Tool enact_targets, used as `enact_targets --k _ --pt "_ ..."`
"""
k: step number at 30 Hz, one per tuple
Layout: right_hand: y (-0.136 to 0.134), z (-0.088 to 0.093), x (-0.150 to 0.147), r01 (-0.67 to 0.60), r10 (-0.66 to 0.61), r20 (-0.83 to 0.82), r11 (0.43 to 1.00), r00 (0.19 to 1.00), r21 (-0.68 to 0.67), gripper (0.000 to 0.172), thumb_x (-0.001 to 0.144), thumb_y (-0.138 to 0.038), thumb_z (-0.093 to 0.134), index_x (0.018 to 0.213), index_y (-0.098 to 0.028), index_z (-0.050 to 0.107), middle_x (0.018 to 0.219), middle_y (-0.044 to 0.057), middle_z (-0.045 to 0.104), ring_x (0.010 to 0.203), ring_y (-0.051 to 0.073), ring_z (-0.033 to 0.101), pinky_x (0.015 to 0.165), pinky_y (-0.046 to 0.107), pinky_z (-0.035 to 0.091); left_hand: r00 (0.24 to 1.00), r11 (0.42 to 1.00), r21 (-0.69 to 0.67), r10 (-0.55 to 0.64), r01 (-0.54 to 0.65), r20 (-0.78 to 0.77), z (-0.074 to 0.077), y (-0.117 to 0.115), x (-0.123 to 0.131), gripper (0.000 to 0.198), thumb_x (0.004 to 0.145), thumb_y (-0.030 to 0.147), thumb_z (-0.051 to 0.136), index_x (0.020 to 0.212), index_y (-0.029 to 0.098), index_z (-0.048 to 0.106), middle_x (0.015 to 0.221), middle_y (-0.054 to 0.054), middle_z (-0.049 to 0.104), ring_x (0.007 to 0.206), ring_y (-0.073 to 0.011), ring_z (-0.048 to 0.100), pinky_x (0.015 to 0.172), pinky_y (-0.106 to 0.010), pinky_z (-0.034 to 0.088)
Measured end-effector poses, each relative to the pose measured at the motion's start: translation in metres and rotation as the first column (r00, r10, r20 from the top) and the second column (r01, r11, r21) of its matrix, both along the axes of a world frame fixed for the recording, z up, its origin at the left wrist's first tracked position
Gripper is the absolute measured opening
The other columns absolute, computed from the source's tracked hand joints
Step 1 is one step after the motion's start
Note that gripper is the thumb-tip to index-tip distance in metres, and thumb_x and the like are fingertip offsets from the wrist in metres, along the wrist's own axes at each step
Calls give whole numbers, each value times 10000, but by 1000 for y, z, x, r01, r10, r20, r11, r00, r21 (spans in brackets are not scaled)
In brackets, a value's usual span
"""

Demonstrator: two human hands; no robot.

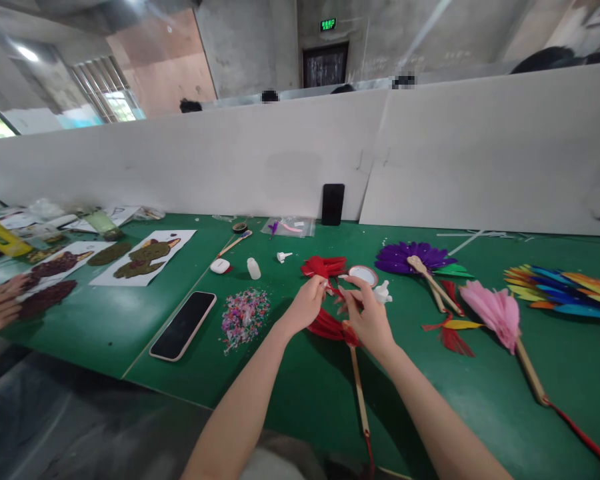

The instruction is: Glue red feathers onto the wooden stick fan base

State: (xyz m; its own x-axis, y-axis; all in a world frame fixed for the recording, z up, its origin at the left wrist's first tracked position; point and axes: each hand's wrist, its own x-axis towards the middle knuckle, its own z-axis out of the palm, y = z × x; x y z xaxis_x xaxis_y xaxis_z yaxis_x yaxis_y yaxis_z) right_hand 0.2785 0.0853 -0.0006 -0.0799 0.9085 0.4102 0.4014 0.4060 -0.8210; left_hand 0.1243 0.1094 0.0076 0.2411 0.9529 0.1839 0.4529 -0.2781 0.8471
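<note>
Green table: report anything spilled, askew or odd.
A heap of multicoloured bits lies loose on the table, scattered at its edges, between the phone and the left hand. A white cap lies apart from a small white bottle.

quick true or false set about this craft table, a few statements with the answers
1. The left hand and right hand are both at the red feather fan. True.
2. The pink feather fan lies left of the flat phone. False: it lies far to its right.
3. A black phone stands against the white partition. True.
4. The heap of coloured bits sits on a white sheet. False: it lies on the green table, beside the flat phone.
</note>
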Motion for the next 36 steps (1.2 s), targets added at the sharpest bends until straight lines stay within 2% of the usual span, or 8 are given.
enact_targets --k 7,11,17,23,28,31,36 --pt "3 -3 1 15 -16 -30 1000 999 -9 220 925 -320 422 1117 -226 475 721 15 701 549 172 680 544 269 519 999 1000 -5 -19 19 50 4 -1 2 288 964 307 264 756 202 433 633 25 489 592 -131 473 616 -258 368" --pt "3 -1 1 21 -22 -72 1000 997 -17 215 921 -357 443 1088 -230 489 687 11 690 522 175 669 521 276 521 999 1000 4 -14 14 45 2 -1 3 240 944 359 351 802 201 463 669 24 518 639 -134 497 644 -256 387" --pt "3 2 -1 -18 6 -186 998 983 -63 270 907 -441 473 1077 -231 478 637 4 673 491 181 657 509 294 533 1000 999 43 20 -21 9 -6 1 3 242 951 284 292 832 195 483 679 10 508 665 -147 505 672 -276 405" --pt "5 3 1 -13 -6 -227 996 974 -83 295 879 -483 506 1028 -228 496 608 2 663 466 178 649 487 293 530 997 999 32 7 -10 76 0 0 3 256 954 300 307 1042 199 525 684 17 548 662 -145 550 689 -273 426" --pt "7 2 0 -72 5 -386 985 922 -158 339 835 -513 560 1015 -231 500 577 -19 645 428 154 613 443 271 515 998 995 82 43 -48 55 3 -2 5 210 909 396 453 855 198 501 771 2 584 709 -145 557 691 -262 425" --pt "8 4 0 -115 -7 -493 969 870 -218 384 784 -521 619 1012 -235 501 557 -34 635 404 142 588 414 260 501 999 994 96 45 -47 22 2 -2 6 198 935 357 402 837 200 473 753 8 562 703 -142 539 699 -265 411" --pt "8 9 0 -144 -7 -522 958 853 -248 433 750 -526 656 1027 -234 495 545 -40 631 394 135 579 401 253 491 998 993 101 58 -56 -15 -2 0 4 236 964 309 298 818 200 449 666 24 474 638 -141 478 649 -269 376"
